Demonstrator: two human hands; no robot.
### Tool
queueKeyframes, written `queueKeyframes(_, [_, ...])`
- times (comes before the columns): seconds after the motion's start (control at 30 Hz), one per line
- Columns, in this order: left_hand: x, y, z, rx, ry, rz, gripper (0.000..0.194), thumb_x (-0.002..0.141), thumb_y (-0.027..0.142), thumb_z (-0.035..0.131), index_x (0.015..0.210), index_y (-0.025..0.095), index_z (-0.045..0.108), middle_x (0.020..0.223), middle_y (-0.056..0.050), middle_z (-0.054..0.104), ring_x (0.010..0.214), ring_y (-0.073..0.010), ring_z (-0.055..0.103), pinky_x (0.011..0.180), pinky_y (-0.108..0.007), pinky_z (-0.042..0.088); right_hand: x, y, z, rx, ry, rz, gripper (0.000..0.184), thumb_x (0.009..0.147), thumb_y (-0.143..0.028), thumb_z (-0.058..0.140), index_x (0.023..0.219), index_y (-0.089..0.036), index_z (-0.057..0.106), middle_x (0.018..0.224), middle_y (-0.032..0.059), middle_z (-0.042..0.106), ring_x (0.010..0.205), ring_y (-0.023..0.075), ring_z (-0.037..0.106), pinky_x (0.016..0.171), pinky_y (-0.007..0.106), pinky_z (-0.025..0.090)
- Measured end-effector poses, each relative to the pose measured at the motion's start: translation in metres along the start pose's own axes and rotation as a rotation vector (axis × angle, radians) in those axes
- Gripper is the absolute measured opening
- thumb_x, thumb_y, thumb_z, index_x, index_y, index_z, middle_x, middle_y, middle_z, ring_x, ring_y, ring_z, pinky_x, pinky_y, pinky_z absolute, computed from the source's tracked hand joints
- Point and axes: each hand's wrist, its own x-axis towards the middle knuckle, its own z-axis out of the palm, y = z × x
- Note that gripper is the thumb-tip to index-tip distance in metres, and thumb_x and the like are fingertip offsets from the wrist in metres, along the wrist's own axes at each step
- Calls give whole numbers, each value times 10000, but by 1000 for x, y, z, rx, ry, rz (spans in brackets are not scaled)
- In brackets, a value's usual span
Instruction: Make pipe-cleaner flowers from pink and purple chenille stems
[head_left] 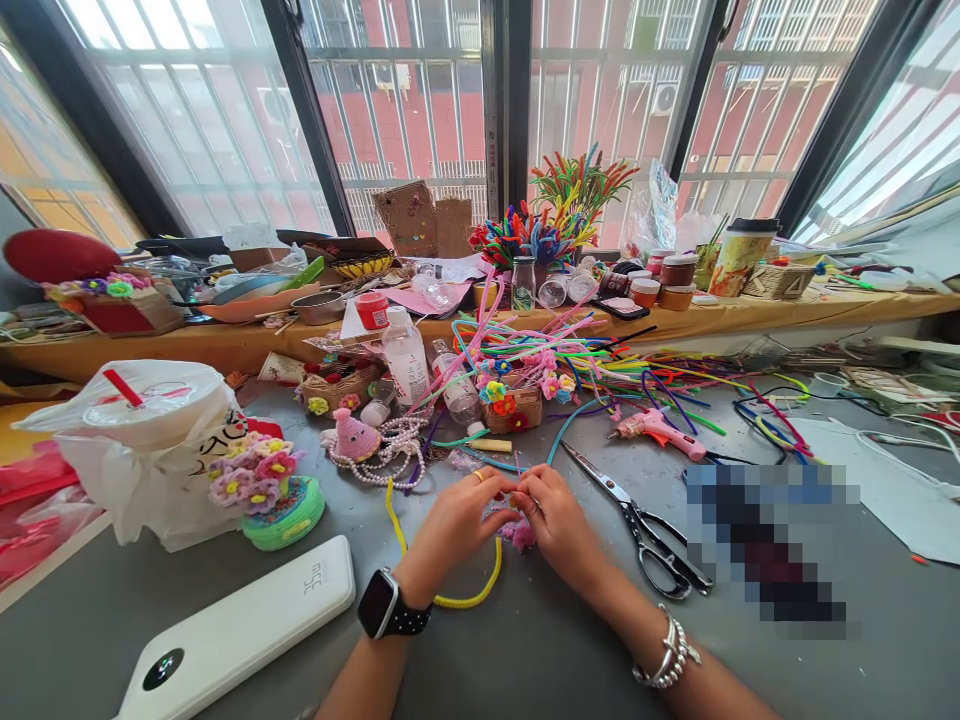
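Note:
My left hand and my right hand meet over the grey table, fingers pinched together on a small pink pipe-cleaner flower between them. A yellow pipe cleaner curves under my left hand and wrist. A black smartwatch sits on the left wrist, a beaded bracelet on the right. Scissors lie open just right of my right hand.
A pink glue gun lies behind the scissors. A heap of coloured pipe cleaners spreads across the back. A white power bank lies front left, beside a green flower-topped box and a bagged drink cup.

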Motion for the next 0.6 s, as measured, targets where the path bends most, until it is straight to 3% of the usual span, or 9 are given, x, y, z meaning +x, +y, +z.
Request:
queueKeyframes(0.13, [0, 4, 1, 85, -14, -30, 100, 769, 229, 497, 760, 178, 582, 741, -11, 606, 699, -139, 560, 619, -216, 415, 0, -2, -1, -77, -9, -36, 179, 837, -222, 410, 728, -180, 546, 834, 53, 508, 801, 177, 459, 709, 296, 384])
queueKeyframes(0.37, [-2, -9, -12, 367, -45, -201, 177, 789, 241, 448, 796, 201, 619, 787, -38, 639, 735, -182, 588, 602, -244, 402, 7, 4, -23, -113, 30, 34, 142, 809, -264, 462, 748, -171, 551, 799, 54, 543, 787, 185, 485, 711, 310, 382])
queueKeyframes(0.5, [-5, -20, -19, 521, -112, -339, 153, 765, 206, 462, 761, 198, 614, 792, -48, 634, 731, -196, 589, 575, -257, 395, 7, 11, -37, -111, -206, -4, 183, 713, -353, 581, 776, -181, 572, 793, 41, 567, 777, 187, 504, 688, 299, 396])
queueKeyframes(0.6, [-6, -21, -20, 548, -113, -351, 114, 749, 222, 487, 739, 192, 596, 789, -44, 628, 739, -192, 582, 593, -260, 397, 4, 11, -38, -135, -336, -76, 255, 632, -334, 660, 835, -200, 585, 811, 37, 575, 769, 187, 511, 663, 283, 401])
